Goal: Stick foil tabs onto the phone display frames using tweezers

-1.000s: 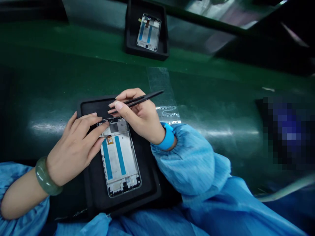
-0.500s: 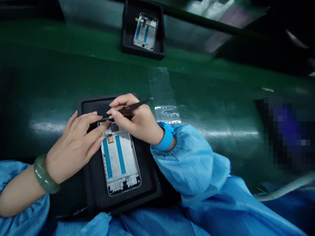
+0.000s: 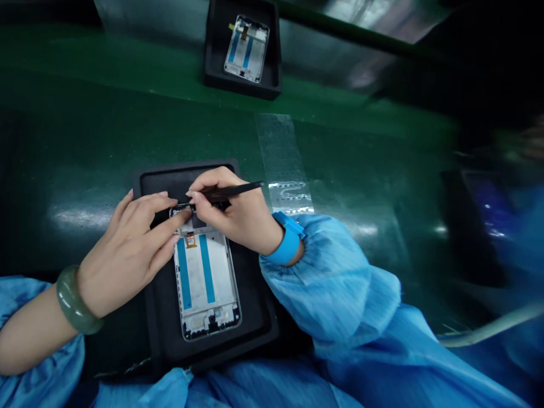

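Observation:
A phone frame with two blue strips and a small orange flex cable lies in a black tray before me. My left hand rests on the frame's upper left edge, its fingers stretched out and partly spread. Pinched in my right hand is a pair of dark tweezers, slanting over the top edge of the frame. Their tips are hidden behind my fingers, close to my left fingertips. Whether the tips touch a part there, I cannot tell.
Farther back, a second black tray holds another phone frame. A clear plastic strip of small parts lies on the green mat beyond my right hand. To the far right are a blurred dark object with a blue-violet surface and a pale cable.
The tweezers have tilted flatter, their rear end dropping a little. The phone frame's lower end has shifted slightly left. My left hand stays put. A blurred blue shape has appeared at the far right.

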{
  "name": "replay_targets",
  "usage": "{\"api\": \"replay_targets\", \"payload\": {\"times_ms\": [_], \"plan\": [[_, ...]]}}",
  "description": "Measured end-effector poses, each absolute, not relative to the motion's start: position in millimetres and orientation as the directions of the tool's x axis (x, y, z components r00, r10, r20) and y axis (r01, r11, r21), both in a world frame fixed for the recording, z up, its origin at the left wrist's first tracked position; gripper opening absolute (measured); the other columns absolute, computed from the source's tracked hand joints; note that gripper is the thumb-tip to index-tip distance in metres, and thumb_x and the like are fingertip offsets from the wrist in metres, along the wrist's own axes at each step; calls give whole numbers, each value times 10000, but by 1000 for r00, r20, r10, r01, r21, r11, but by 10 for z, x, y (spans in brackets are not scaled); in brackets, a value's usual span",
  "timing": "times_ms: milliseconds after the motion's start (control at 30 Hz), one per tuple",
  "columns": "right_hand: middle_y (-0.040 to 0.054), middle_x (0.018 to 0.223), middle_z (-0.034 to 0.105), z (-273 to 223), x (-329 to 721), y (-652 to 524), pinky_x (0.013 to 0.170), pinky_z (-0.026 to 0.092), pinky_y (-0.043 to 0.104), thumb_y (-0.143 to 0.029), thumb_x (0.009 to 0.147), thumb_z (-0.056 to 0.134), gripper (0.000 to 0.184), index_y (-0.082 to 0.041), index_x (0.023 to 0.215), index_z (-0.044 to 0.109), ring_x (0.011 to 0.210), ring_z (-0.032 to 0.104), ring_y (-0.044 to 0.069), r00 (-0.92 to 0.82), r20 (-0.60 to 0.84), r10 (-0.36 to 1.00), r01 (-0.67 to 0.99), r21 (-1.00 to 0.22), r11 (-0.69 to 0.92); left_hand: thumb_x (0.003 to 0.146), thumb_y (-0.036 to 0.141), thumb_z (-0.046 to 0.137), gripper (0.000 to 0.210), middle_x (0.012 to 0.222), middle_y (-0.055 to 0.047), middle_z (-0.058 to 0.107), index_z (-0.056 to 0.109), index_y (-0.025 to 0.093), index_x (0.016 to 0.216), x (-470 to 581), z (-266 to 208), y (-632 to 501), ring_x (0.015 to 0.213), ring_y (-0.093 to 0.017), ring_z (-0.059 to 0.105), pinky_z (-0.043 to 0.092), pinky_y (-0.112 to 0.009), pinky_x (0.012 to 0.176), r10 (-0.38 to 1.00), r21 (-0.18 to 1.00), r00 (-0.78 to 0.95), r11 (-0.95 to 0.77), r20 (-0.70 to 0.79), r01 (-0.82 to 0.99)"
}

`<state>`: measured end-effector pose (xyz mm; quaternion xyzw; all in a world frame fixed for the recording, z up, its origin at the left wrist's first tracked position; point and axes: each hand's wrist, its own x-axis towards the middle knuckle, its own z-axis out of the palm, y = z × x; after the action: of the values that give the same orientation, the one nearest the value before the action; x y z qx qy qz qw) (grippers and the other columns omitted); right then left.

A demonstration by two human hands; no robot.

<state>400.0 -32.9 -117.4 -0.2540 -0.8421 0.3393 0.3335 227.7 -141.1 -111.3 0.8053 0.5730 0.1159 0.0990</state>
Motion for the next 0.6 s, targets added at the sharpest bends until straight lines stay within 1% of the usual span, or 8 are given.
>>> {"api": "replay_targets", "payload": {"times_ms": [167, 233, 300, 400, 467, 600], "plan": [[13, 859, 642, -1174, 3989, -385, 704, 484, 233, -177, 873, 463, 93, -187, 892, 553, 793, 607, 109, -693, 391, 606, 239, -669, 704, 930, 265, 401, 352, 1208, -144, 525, 501, 180, 1257, 2278, -1107, -1401, 1250, -300, 435, 348, -571, 1035, 944, 299, 319, -330, 86, 895], [14, 856, 647, -1174, 3991, -389, 700, 483, 229, -175, 872, 471, 88, -185, 893, 557, 786, 608, 107, -693, 400, 599, 234, -661, 713, 929, 265, 405, 348, 1191, -143, 540, 511, 172, 1247, 2285, -1102, -1395, 1245, -305, 440, 354, -576, 1026, 939, 285, 330, -344, 96, 895], [9, 853, 647, -1171, 3999, -376, 698, 485, 214, -173, 865, 502, 56, -179, 880, 556, 776, 610, 98, -657, 410, 633, 208, -708, 675, 929, 254, 406, 348, 1198, -142, 544, 510, 167, 1250, 2295, -1100, -1393, 1241, -307, 443, 359, -582, 1017, 937, 273, 335, -350, 100, 896], [1, 837, 639, -1165, 4015, -344, 670, 488, 197, -202, 867, 536, 38, -171, 859, 556, 733, 606, 83, -611, 371, 699, 182, -793, 581, 926, 238, 413, 357, 1205, -131, 544, 497, 175, 1267, 2310, -1103, -1396, 1242, -300, 443, 361, -581, 1019, 939, 274, 330, -345, 102, 898], [-5, 833, 640, -1163, 4021, -328, 668, 489, 201, -227, 870, 546, 58, -173, 855, 563, 720, 602, 82, -610, 349, 711, 194, -804, 561, 923, 242, 423, 360, 1189, -123, 551, 490, 178, 1271, 2315, -1106, -1400, 1245, -294, 441, 357, -578, 1028, 941, 281, 322, -339, 107, 898], [-7, 844, 651, -1167, 4019, -316, 675, 488, 207, -261, 860, 574, 83, -179, 862, 584, 743, 607, 90, -632, 349, 692, 208, -784, 585, 925, 243, 423, 351, 1172, -121, 551, 493, 174, 1262, 2314, -1104, -1403, 1243, -290, 439, 350, -580, 1033, 941, 284, 320, -340, 113, 897]]}}
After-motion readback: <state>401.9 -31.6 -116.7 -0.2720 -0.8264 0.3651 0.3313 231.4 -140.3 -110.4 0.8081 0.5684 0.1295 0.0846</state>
